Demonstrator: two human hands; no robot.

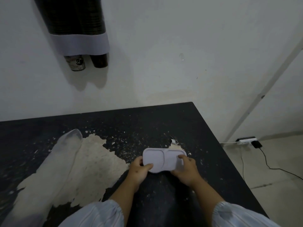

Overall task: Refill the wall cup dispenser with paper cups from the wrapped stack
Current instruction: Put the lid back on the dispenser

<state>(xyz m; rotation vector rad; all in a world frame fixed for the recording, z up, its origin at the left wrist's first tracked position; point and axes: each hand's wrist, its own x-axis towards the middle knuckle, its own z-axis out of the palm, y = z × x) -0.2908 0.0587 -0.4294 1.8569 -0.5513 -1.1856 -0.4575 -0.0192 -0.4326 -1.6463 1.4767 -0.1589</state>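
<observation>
The wall cup dispenser [77, 27] hangs at the upper left: a dark two-tube body with a pale lilac collar, and two cup bottoms poke out below it. Its pale lilac double-oval lid [164, 159] is over the table, held by both hands. My left hand [139, 169] grips the lid's near left edge. My right hand [186, 169] grips its right end. A long wrapped stack of paper cups [54, 169] in cloudy plastic lies diagonally on the table to the left of my hands.
The black table [205, 161] has a worn top with large pale patches where the coating has peeled. Its right edge drops to a light floor, where a power strip [246, 140] and a black cable [270, 166] lie by the wall.
</observation>
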